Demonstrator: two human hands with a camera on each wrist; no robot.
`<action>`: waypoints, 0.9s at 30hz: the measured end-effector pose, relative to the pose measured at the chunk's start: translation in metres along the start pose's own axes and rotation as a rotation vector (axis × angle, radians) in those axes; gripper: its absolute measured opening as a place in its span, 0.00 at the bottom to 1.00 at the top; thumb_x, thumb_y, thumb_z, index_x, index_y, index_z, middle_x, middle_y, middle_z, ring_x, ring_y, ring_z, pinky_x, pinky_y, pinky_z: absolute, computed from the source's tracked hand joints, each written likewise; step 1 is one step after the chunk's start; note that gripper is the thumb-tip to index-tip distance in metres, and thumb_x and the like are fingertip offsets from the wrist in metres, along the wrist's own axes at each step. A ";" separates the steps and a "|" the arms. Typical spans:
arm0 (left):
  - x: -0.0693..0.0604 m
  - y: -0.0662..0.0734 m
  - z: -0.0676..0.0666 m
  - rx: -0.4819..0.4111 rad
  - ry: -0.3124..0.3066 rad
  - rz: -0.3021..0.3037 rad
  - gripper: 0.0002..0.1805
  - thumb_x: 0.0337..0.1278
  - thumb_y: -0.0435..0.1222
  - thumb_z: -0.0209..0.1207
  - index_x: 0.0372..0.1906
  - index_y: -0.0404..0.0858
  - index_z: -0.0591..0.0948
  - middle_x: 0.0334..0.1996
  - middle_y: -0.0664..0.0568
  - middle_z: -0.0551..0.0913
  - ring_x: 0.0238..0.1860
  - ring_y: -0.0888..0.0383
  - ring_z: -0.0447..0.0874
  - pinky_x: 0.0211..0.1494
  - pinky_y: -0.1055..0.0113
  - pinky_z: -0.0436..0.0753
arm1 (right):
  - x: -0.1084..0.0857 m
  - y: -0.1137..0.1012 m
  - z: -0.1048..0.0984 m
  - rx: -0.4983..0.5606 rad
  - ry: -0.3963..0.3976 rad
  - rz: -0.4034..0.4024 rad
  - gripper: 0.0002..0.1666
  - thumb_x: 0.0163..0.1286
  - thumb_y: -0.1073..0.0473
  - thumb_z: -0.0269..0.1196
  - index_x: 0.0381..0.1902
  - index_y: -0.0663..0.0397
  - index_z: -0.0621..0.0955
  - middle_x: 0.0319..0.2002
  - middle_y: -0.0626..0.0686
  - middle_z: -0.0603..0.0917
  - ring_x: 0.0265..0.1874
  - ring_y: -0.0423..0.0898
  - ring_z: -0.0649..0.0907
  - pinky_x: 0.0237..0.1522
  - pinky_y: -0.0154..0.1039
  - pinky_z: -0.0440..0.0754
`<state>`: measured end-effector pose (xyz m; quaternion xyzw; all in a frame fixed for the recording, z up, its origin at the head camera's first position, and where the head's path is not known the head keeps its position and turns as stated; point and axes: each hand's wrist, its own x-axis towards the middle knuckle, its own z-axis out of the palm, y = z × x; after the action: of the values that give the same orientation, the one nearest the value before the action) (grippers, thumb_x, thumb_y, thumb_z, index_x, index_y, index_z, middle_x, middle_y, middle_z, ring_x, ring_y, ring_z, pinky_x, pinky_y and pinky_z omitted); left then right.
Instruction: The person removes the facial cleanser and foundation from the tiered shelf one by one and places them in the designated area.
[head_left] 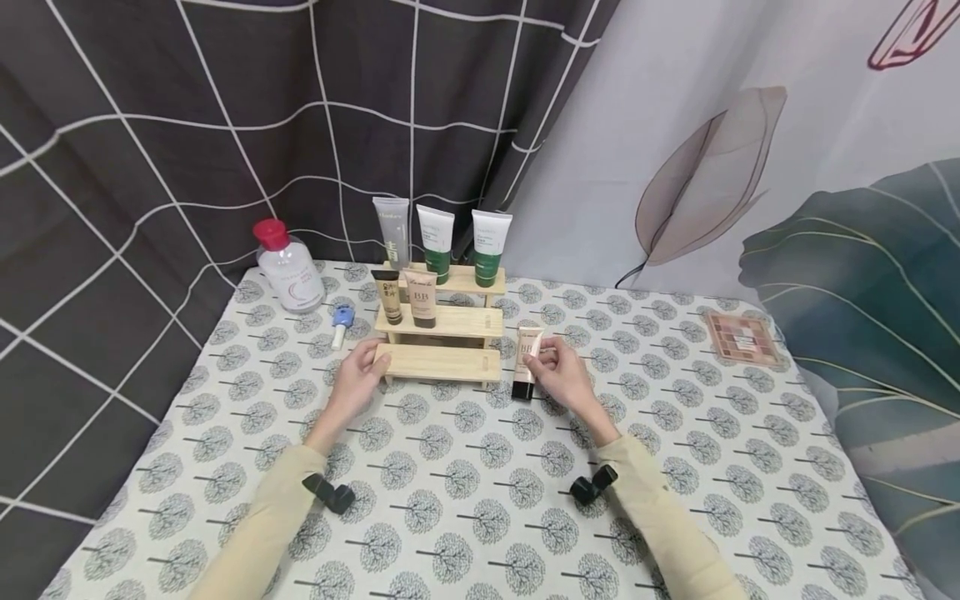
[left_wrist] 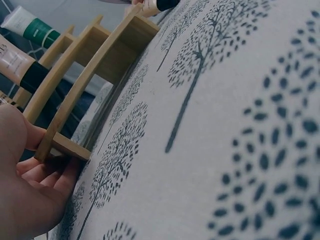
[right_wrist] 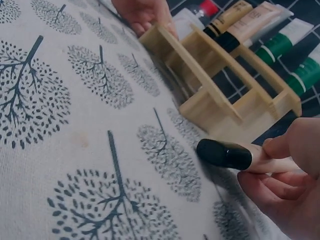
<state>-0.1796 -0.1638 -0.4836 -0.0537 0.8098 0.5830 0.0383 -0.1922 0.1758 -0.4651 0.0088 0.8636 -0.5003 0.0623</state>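
A three-step wooden rack (head_left: 442, 362) stands near the back of the table. My left hand (head_left: 356, 377) grips the left end of its lowest step, thumb on top and fingers beneath, as the left wrist view (left_wrist: 35, 185) shows. Just right of the rack, my right hand (head_left: 562, 377) pinches a beige BB tube (head_left: 527, 354), its black cap pointing down. On the middle step stand a gold tube (head_left: 389, 298) and another beige BB tube (head_left: 422, 298). The top step holds a grey tube (head_left: 393, 229) and two white-and-green tubes (head_left: 437, 242). Nothing stands on the lowest step.
A clear bottle with a red cap (head_left: 291, 271) stands at the back left, with a small blue-and-white item (head_left: 342, 323) beside it. At the right lies a palette (head_left: 744, 339). Curtains hang behind the patterned tablecloth (head_left: 465, 483).
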 end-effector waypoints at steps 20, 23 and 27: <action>-0.001 -0.001 0.001 0.016 0.013 0.011 0.27 0.76 0.38 0.52 0.74 0.34 0.65 0.71 0.32 0.69 0.70 0.38 0.73 0.75 0.50 0.74 | -0.001 0.003 -0.003 -0.197 0.066 0.004 0.27 0.67 0.57 0.68 0.57 0.68 0.77 0.41 0.64 0.88 0.30 0.49 0.87 0.31 0.36 0.89; -0.002 -0.001 0.001 0.017 0.012 0.016 0.28 0.76 0.37 0.52 0.74 0.34 0.65 0.71 0.32 0.69 0.71 0.38 0.72 0.75 0.51 0.74 | -0.004 -0.005 -0.005 -0.215 0.070 -0.022 0.26 0.68 0.59 0.67 0.58 0.69 0.77 0.41 0.65 0.87 0.31 0.50 0.87 0.31 0.35 0.89; -0.002 -0.001 0.001 0.015 0.010 0.020 0.28 0.76 0.37 0.52 0.74 0.33 0.64 0.71 0.31 0.68 0.71 0.37 0.72 0.75 0.51 0.74 | -0.008 -0.024 -0.008 -0.219 0.056 -0.075 0.26 0.69 0.59 0.65 0.59 0.70 0.76 0.43 0.64 0.87 0.35 0.52 0.87 0.34 0.38 0.90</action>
<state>-0.1770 -0.1634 -0.4844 -0.0481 0.8147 0.5772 0.0287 -0.1867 0.1716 -0.4397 -0.0162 0.9142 -0.4045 0.0202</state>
